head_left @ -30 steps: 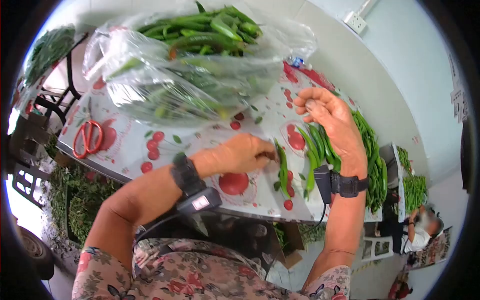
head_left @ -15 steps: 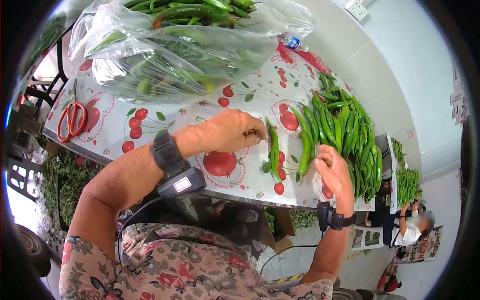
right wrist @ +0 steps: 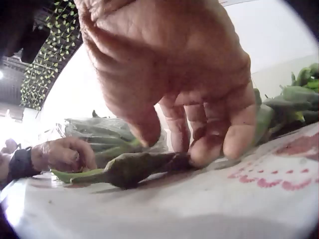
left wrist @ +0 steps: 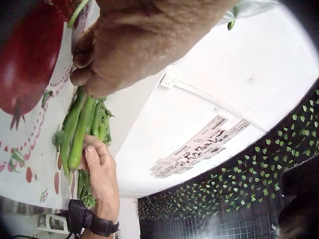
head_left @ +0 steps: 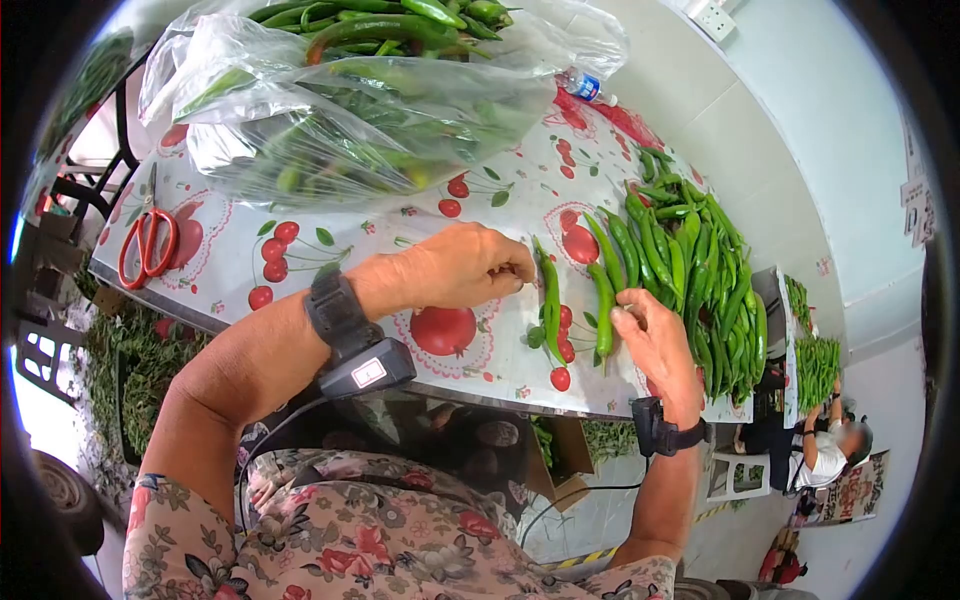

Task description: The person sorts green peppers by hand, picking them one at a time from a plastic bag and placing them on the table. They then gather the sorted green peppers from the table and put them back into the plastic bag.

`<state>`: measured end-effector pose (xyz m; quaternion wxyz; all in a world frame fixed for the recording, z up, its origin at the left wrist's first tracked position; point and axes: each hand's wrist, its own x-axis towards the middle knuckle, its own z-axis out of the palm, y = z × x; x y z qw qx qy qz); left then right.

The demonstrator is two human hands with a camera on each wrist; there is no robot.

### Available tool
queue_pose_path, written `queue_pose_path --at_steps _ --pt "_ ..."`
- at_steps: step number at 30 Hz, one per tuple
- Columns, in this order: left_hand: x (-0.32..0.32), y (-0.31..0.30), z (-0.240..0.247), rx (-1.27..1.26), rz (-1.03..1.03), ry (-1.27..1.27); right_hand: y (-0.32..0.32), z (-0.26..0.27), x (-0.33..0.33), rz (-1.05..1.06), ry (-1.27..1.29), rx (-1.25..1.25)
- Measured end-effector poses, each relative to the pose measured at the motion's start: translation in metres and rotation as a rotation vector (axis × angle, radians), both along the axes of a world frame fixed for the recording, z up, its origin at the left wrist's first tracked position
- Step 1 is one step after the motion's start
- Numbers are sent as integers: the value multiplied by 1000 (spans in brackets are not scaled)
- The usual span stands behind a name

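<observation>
My left hand rests on the tablecloth with loosely curled fingers, holding nothing visible. Just beyond its fingertips lies a long green chili pepper. Over to the right, my right hand touches a second chili pepper from its right side. Seen from the right wrist, the thumb is apart from the bent fingers, whose tips are right at the end of a chili pepper. More chili peppers lie loosely beside it, and a large pile of chili peppers spreads at the right.
A clear plastic bag full of green chili peppers stands at the back. Red-handled scissors lie at the left edge. A labelled bottle is beside the bag. Another person sits at the far right.
My right hand came down from above the peppers to the table's front, then moved slightly left, shifting the second chili pepper with it. My left hand stays near the first chili pepper.
</observation>
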<state>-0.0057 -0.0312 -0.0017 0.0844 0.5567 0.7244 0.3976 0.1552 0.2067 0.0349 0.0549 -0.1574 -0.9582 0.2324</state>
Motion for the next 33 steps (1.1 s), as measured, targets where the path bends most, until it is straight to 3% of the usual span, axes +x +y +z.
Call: queue_pose_path --at_steps 3,9,16,23,30,33 --pt "0 1 -1 10 -5 1 -22 13 -5 -32 -142 266" --pt "0 1 0 -1 0 -4 -37 6 -7 -10 -97 220" --pt "0 1 -3 12 -5 15 -10 14 -23 -127 200 62" --pt "0 1 -1 25 -12 14 -9 1 -22 -16 -13 341" --pt "0 0 2 -3 -2 10 -6 2 -23 -51 26 216" --pt "0 1 -2 22 -11 14 -8 3 -22 7 5 280"
